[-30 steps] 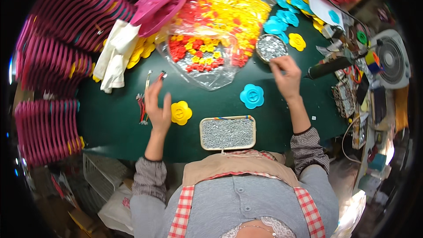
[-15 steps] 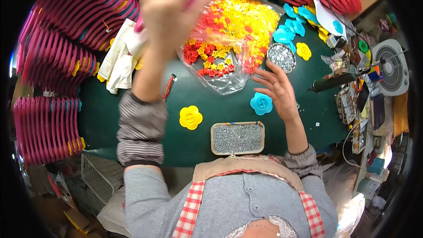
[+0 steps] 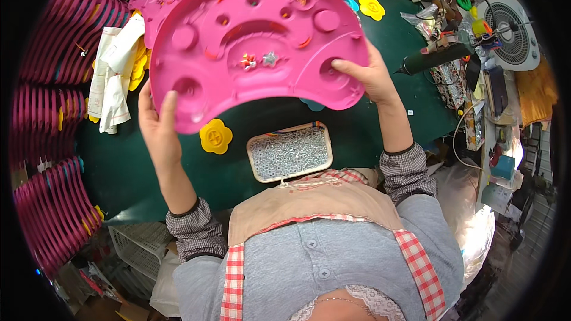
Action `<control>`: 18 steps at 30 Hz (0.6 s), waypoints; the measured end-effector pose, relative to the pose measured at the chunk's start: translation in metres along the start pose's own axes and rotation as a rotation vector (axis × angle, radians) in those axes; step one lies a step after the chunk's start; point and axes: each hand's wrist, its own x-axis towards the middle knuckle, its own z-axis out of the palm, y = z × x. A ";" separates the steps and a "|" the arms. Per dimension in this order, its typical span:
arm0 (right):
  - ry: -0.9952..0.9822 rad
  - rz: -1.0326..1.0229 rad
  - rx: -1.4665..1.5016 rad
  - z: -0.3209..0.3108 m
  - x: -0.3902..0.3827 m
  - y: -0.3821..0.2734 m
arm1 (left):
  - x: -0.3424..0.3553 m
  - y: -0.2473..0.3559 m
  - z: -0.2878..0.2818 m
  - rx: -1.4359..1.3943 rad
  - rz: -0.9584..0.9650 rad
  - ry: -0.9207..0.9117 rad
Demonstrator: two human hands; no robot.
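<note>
Left hand and right hand gripped the pink panel by its ends; I had silver star mid-panel, yellow flower loose on near desk.

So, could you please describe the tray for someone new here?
Over the dark green table, find the big pink panel, then look toward the beige apron. Just before the apron sits the rectangular tray. Its small silvery contents set it apart from the yellow flower piece at its left.

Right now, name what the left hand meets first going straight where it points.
The pink plastic panel, which the left hand holds by its edge; depth beyond it is unclear.
</note>
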 end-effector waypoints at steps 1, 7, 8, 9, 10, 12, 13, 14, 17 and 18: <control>-0.050 -0.018 -0.174 -0.003 0.000 0.003 | -0.009 -0.008 0.008 0.247 0.103 0.028; 0.089 -0.039 -0.568 0.003 -0.026 0.035 | -0.044 -0.049 0.003 0.196 -0.023 0.048; 0.088 -0.036 -0.590 0.006 -0.027 0.036 | -0.050 -0.050 0.004 0.240 -0.018 0.049; 0.086 -0.034 -0.612 0.007 -0.028 0.038 | -0.054 -0.052 0.004 0.285 -0.013 0.049; 0.078 -0.050 -0.624 0.005 -0.027 0.042 | -0.059 -0.063 0.001 0.287 -0.045 0.067; 0.065 -0.027 -0.604 0.004 -0.024 0.051 | -0.064 -0.067 0.005 0.265 -0.074 0.073; 0.060 -0.015 -0.594 0.004 -0.022 0.054 | -0.065 -0.068 0.006 0.255 -0.089 0.075; 0.047 -0.011 -0.598 0.004 -0.021 0.054 | -0.065 -0.068 0.006 0.267 -0.105 0.087; 0.012 0.000 -0.616 0.003 -0.016 0.053 | -0.061 -0.074 0.001 0.308 -0.101 0.076; 0.001 0.000 -0.626 0.002 -0.015 0.053 | -0.059 -0.077 0.000 0.298 -0.110 0.070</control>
